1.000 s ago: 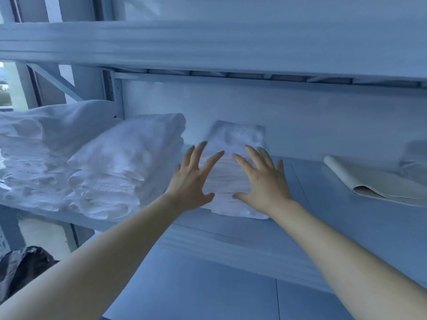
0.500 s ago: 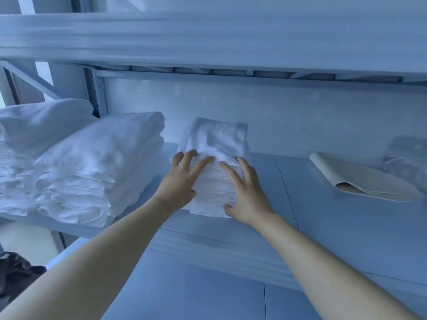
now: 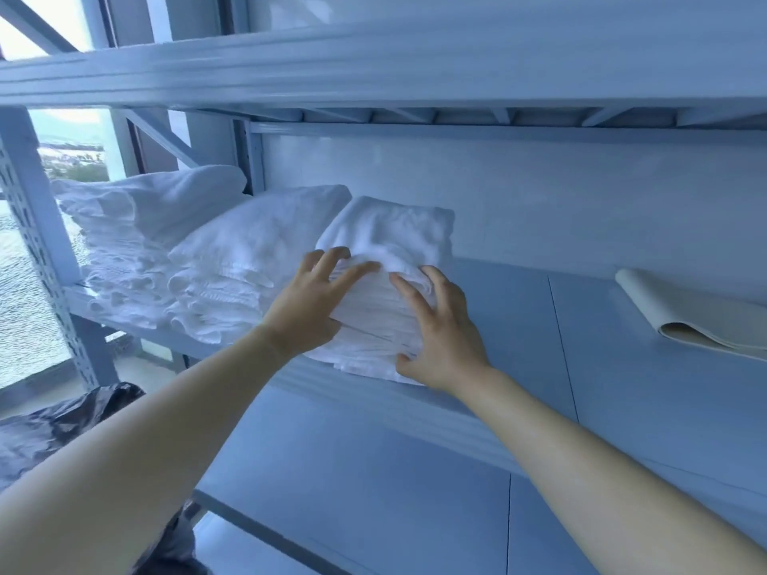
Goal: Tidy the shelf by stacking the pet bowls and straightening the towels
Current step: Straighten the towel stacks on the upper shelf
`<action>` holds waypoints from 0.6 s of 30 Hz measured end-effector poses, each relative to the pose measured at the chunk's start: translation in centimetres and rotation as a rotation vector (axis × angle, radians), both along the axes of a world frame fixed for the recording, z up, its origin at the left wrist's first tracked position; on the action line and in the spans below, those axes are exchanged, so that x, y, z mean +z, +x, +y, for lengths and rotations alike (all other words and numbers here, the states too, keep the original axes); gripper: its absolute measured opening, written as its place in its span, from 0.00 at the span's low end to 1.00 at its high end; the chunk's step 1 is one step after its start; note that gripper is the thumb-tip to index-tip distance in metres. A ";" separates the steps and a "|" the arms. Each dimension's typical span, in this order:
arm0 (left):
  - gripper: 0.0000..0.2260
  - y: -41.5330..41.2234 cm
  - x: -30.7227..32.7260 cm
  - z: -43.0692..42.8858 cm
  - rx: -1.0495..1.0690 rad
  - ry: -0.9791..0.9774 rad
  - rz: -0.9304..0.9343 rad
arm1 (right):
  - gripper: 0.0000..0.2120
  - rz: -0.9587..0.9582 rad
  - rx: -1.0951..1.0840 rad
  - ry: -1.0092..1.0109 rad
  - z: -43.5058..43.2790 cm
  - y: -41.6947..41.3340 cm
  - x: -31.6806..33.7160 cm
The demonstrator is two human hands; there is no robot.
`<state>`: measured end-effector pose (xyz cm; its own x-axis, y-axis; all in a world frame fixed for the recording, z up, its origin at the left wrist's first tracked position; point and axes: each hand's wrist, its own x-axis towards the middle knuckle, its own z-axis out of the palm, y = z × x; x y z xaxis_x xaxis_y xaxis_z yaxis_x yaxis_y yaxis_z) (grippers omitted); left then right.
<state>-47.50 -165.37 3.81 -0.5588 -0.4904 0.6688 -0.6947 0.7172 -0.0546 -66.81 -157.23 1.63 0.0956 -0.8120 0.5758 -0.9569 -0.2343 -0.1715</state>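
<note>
We press the small stack of folded white terry towels (image 3: 386,234) on the grey-blue metal shelf (image 3: 519,325). Our left hand (image 3: 307,300) and right hand (image 3: 442,332) rest on it, fingers (image 3: 409,290) spread apart and clamping nothing. The larger white towel piles (image 3: 249,251) just left of our left fingers look uneven, so we judge straightening unfinished. No pet bowls are visible.

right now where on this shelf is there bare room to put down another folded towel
Best patch: bare shelf board between the small towel stack, which the left hand and right hand press, and the folded beige sheet at right. The lower shelf shows bare too. Crowded left: the middle towel stack and far-left towel stack sit close beside it.
</note>
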 end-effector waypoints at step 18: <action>0.27 0.7 -1.2 3.4 0.145 0.059 0.177 | 0.47 -0.119 0.286 0.042 0.5 1.6 -0.6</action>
